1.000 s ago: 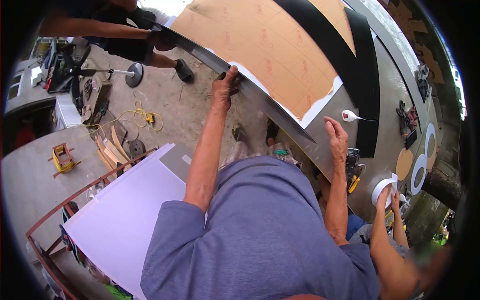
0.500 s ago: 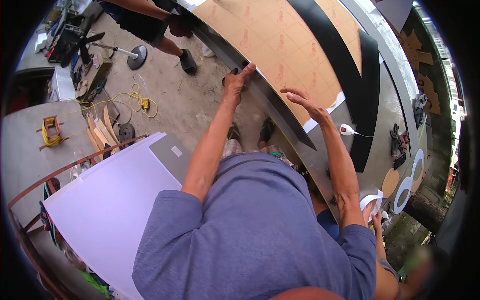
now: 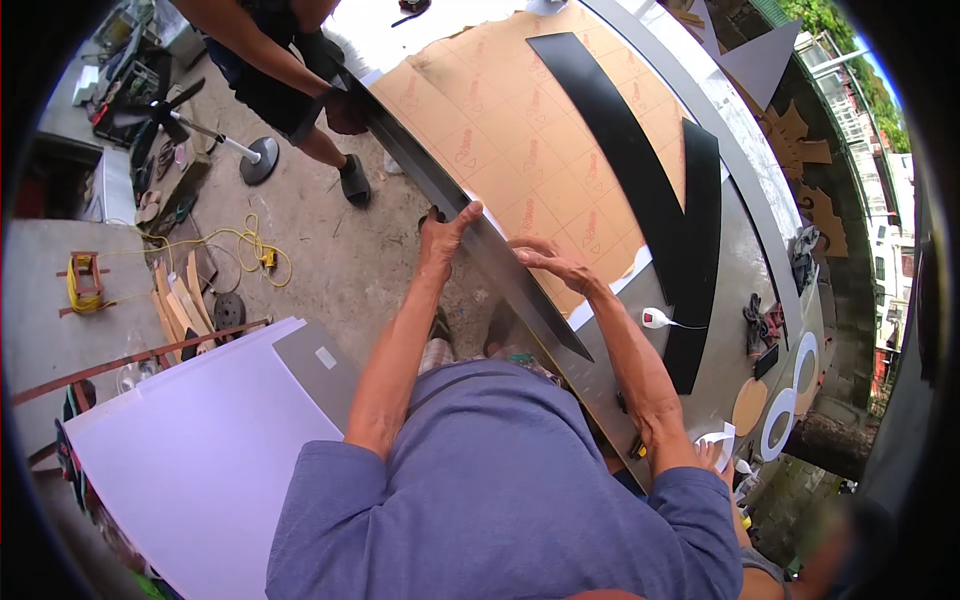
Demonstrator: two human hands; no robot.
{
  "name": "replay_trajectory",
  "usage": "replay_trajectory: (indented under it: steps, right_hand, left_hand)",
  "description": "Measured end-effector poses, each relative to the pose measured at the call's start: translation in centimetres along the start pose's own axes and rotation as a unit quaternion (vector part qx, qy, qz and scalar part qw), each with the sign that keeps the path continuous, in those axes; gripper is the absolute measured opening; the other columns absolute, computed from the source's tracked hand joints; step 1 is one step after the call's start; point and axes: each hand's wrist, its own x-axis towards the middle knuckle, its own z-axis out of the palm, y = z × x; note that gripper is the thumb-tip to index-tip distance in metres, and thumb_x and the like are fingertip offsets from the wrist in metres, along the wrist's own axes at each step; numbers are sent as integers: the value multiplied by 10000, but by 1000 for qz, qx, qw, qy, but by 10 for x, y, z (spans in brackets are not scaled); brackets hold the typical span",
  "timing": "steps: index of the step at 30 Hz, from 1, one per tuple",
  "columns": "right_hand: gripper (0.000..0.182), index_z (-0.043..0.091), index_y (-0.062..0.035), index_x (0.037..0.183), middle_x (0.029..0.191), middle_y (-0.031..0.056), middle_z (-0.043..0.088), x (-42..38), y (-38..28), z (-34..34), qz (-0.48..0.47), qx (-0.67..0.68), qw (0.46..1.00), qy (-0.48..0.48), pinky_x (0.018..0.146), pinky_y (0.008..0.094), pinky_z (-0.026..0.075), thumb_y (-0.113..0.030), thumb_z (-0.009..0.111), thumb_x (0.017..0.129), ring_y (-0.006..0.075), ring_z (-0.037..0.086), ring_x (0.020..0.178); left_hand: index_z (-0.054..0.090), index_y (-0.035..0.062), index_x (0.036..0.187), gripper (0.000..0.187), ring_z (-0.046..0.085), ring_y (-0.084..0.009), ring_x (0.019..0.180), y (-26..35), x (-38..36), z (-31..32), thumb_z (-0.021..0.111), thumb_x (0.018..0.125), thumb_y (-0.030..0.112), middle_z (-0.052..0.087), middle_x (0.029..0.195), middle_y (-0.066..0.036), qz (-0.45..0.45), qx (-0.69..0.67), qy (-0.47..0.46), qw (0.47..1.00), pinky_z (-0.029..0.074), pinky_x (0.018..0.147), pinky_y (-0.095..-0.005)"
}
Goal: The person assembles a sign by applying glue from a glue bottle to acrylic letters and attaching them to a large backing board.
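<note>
A long dark curved strip (image 3: 500, 258) stands along the near edge of the work table (image 3: 625, 370). My left hand (image 3: 443, 240) is closed on this strip, thumb over its top edge. Beside the strip's far face, my right hand (image 3: 556, 266) is open with its fingers stretched toward it; whether they touch is unclear. Another person's hand (image 3: 346, 110) holds the strip's far end. Brown printed sheet (image 3: 520, 130) covers part of the table, with two flat black curved pieces (image 3: 620, 150) (image 3: 697, 250) on it and beside it.
White rings (image 3: 778, 424), a small white device (image 3: 655, 318) and dark tools (image 3: 757, 325) lie on the right. At left are a white panel (image 3: 200, 440), a fan (image 3: 258, 160), a yellow cord (image 3: 250, 240) and wood strips (image 3: 180, 305). Another person's hand (image 3: 710, 457) is at lower right.
The view has shifted, so the table and strip appear lower and further left. My right hand has come closer to the strip. My left hand still holds it.
</note>
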Motion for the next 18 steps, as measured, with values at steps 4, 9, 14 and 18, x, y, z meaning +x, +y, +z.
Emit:
replay_trajectory:
  steps: [4,9,14,18]
  right_hand:
    - [956,533,-86,1414,1434,241,508,7,13,-1,-3,21,1000,-10,1166,492,284,-752,660,740,380,426,1389]
    - [944,544,-87,1406,1443,237,502,11,11,-5,17,20,1000,-14,1166,495,280,-724,690,725,383,413,1397]
    - [942,544,-90,1410,1447,234,499,2,-4,-3,31,4,1000,2,1175,488,257,-717,692,722,374,386,1417]
    - [864,558,-17,1378,1384,209,559,3,-4,-2,29,-4,999,16,1156,424,289,-626,687,778,328,487,1328]
  left_hand:
    - [493,-93,1299,1094,648,-283,1045,4,-2,-3,908,563,602,639,1191,-207,49,54,43,996,508,901,-344]
    - [490,-24,1323,1067,653,-281,994,16,-12,-1,885,580,631,648,1140,-168,-45,18,-1,999,526,756,-381]
    - [484,4,1328,1048,654,-254,951,13,-9,-4,881,586,628,646,1123,-143,-45,3,-40,998,514,672,-387]
    - [478,-2,1339,1063,654,-249,947,13,-9,0,884,582,624,646,1135,-149,-42,9,-19,999,506,665,-365]
